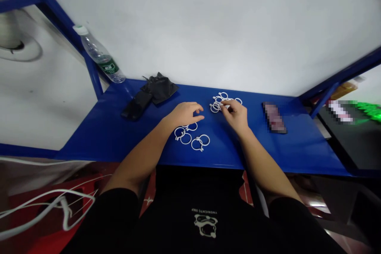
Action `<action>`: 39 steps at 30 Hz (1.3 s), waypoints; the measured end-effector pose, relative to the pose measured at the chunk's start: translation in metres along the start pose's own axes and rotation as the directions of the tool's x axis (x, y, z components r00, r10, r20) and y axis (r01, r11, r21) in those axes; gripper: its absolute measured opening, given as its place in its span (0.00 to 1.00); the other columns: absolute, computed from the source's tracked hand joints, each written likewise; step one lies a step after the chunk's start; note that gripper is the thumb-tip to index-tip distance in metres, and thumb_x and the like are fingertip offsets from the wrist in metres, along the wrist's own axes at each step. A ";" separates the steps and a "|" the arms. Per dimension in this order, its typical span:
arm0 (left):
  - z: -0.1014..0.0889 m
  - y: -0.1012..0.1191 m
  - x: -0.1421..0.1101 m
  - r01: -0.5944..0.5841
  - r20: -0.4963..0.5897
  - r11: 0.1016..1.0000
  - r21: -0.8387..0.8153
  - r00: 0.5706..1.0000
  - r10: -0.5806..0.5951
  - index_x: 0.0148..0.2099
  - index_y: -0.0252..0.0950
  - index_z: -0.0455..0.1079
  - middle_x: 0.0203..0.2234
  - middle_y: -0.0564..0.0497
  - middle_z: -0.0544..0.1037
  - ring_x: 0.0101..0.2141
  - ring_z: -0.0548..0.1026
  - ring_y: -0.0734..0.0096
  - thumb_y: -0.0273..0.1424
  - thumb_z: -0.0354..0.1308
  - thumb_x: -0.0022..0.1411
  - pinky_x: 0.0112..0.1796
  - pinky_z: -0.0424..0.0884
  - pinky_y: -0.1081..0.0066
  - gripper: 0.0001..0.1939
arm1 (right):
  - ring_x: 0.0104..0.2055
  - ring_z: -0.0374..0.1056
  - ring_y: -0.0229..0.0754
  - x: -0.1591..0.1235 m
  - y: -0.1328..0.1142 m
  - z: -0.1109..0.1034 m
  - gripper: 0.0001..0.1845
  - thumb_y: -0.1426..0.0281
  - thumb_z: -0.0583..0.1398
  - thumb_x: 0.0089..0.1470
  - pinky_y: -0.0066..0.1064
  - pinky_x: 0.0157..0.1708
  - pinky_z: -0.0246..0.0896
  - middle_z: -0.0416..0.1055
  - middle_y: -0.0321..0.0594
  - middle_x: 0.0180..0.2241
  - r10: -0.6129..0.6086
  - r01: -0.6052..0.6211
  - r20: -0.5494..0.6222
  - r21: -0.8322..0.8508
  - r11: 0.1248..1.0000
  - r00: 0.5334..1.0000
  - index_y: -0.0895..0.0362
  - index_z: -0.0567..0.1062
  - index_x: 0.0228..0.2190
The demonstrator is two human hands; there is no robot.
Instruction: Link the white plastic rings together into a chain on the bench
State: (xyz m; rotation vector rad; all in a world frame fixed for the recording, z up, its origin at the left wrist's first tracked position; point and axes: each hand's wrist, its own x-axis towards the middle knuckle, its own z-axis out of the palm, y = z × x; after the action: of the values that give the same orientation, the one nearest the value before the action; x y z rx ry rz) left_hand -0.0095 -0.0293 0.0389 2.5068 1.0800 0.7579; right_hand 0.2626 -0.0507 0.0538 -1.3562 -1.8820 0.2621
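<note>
Several thin white rings, each with a small tab on its rim, lie in two groups on the blue table (220,154). My right hand (236,115) is over the farther pile of white rings (214,108), thumb and fingertips pinched on a white ring there. Its palm side and part of the pile are hidden. My left hand (186,114) hovers open beside the nearer white rings (186,138), thumb and fingers apart with nothing between them. Some of those rings overlap, and a few are partly covered by this hand.
At the back left stand a clear plastic bottle (102,57) and, beside it, a crumpled black pouch (160,88) and a flat black object (137,104). A blurred-out phone-shaped item (274,117) lies to the right. A white wall (208,27) bounds the table behind.
</note>
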 end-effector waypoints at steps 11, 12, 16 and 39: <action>0.013 -0.015 -0.003 0.049 0.118 0.996 0.072 0.991 -0.057 0.39 0.42 0.81 0.34 0.51 0.82 0.33 0.79 0.65 0.27 0.63 0.64 0.37 0.73 0.68 0.06 | 0.36 0.72 0.46 -0.001 0.003 0.015 0.12 0.62 0.62 0.66 0.40 0.41 0.71 0.80 0.45 0.42 -0.130 0.121 0.173 0.063 0.991 0.976 0.52 0.81 0.46; 0.014 -0.014 -0.002 0.056 0.098 0.995 0.079 0.993 -0.064 0.40 0.41 0.81 0.35 0.51 0.82 0.33 0.80 0.65 0.27 0.62 0.65 0.38 0.73 0.68 0.06 | 0.37 0.73 0.46 -0.003 0.001 0.019 0.12 0.62 0.62 0.66 0.40 0.41 0.71 0.80 0.45 0.43 -0.170 0.153 0.226 0.092 0.984 0.959 0.52 0.81 0.46; 0.016 -0.007 0.001 0.108 -0.030 0.992 0.072 0.994 -0.106 0.46 0.40 0.81 0.36 0.50 0.83 0.35 0.80 0.64 0.27 0.63 0.66 0.37 0.74 0.68 0.08 | 0.38 0.74 0.46 -0.009 -0.004 0.027 0.12 0.61 0.62 0.66 0.39 0.41 0.71 0.80 0.45 0.44 -0.281 0.230 0.330 0.186 0.955 0.901 0.51 0.81 0.48; 0.019 0.015 0.004 -0.233 -0.200 0.971 -0.055 0.955 0.218 0.58 0.38 0.77 0.50 0.42 0.82 0.50 0.81 0.58 0.42 0.61 0.75 0.53 0.77 0.54 0.18 | 0.38 0.77 0.45 -0.010 -0.011 0.025 0.09 0.65 0.59 0.72 0.38 0.42 0.74 0.82 0.42 0.37 -0.352 0.330 0.091 0.196 0.924 0.932 0.52 0.79 0.40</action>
State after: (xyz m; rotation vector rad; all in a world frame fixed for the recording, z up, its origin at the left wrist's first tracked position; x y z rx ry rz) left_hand 0.0127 -0.0381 0.0320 2.5590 0.8099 1.1042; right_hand 0.2388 -0.0577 0.0386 -0.8900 -2.1063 0.3338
